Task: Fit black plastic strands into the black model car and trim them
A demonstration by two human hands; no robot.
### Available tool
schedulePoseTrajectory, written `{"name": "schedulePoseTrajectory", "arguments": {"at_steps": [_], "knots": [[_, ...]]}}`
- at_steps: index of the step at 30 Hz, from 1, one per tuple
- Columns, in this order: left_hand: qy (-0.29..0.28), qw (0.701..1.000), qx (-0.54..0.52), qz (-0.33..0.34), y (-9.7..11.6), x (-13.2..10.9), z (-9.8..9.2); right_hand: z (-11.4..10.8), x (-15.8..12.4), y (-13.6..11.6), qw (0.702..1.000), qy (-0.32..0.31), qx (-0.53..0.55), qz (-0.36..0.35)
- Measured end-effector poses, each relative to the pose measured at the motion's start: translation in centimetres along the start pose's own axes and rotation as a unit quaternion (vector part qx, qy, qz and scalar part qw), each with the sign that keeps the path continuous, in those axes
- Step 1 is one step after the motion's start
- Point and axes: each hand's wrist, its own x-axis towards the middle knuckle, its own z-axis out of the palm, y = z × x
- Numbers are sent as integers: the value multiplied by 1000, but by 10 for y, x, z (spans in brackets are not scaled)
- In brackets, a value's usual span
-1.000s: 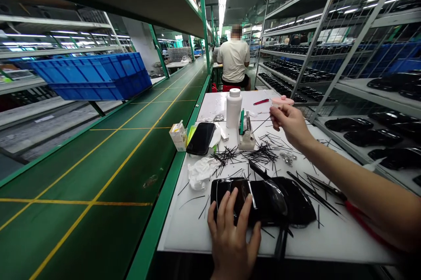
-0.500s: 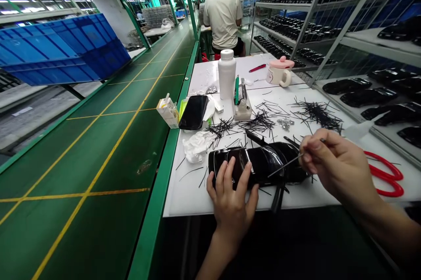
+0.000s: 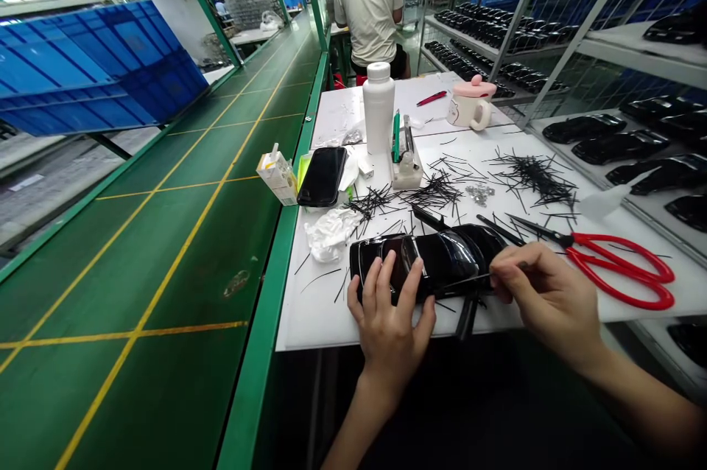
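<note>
Head view: The black model car (image 3: 436,258) lay lengthwise across the near edge of the white worktable (image 3: 314,323), directly in front of the person. A dark panel projected from each of its long sides. The left hand (image 3: 389,319) was open, palm down, fingers spread, with the fingertips resting on the left end of the car; it gripped nothing. The right hand (image 3: 544,297) was closed in a pinch, thumb against forefinger, on a thin rod (image 3: 467,281) that pointed left along the car's near side. Whether the rod's tip touched the body could not be determined.

Scissors (image 3: 624,267) with red handles lay just beside the right hand, blades towards the car. Loose black strips (image 3: 535,175) were heaped and scattered beyond the car. A crumpled tissue (image 3: 331,234) and a phone (image 3: 323,177) were noted at the table's left side, with a white bottle (image 3: 378,113) behind. A lidded mug (image 3: 469,105) stood farther back. A green conveyor belt (image 3: 182,271) ran along the left. A co-worker (image 3: 369,9) in a pale shirt sat ahead, back turned.
</note>
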Motion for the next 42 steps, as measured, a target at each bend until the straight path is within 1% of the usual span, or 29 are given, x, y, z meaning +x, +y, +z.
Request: {"name": "schedulePoseTrajectory", "arguments": {"at_steps": [10,15,18,21,23,25,27,29,32,35,37,39,41,42], "knots": [[-3,1000,-11,-5,0,-1,-1,3,-3,6,997,-14,-71,-33],[-4,995,-96,12,-4,-4,-10,1,-2,5,993,-16,-100,-58],[-12,993,-111,40,-8,-7,-13,-3,1,3,995,-31,-81,-50],[-16,993,-99,58,-8,-9,-13,-11,12,-8,998,-38,-30,-44],[-16,994,-90,60,-8,-9,-12,-16,27,-18,997,-28,-4,-72],[-9,994,-90,53,-7,-9,-12,-18,51,-27,993,-8,-6,-121],[8,994,-99,45,-8,-10,-11,-14,83,-30,984,5,-50,-172],[25,993,-105,40,-9,-10,-9,-5,119,-25,975,-1,-116,-188],[55,992,-100,44,-10,-12,-5,12,171,-4,976,-19,-167,-136],[94,991,-85,43,-11,-14,0,29,205,21,977,-21,-177,-115],[111,990,-77,40,-12,-16,3,39,217,35,977,-45,-183,-97],[119,989,-72,44,-14,-17,6,45,222,46,974,-100,-190,-79],[111,991,-59,47,-15,-17,6,46,221,51,966,-158,-197,-61],[98,993,-45,43,-15,-18,5,44,219,52,962,-178,-201,-52]]}}
